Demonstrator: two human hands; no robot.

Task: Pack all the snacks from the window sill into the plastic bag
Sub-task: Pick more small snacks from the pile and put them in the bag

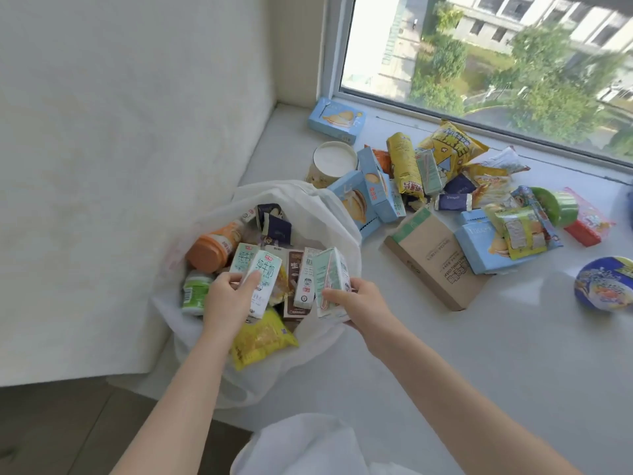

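At the left the white plastic bag sat open on the window sill, already holding an orange-capped bottle, a green-capped bottle and a yellow snack packet. The left hand gripped 1 milk carton inside the bag's mouth, fingers curled round its lower half, long axis roughly upright and tilted right. Just right of it, the right hand pinched a second, pale green carton near its base, top pointing up and away, over the bag's right rim. Both cartons looked stiff and probably moderately heavy (full, I judged), so holding across the flat sides should be secure; squeezing could buckle them. Further right, many snacks remained on the sill: light blue boxes, a brown paper pouch, yellow crisp bags, and a blue noodle bowl at the far right.
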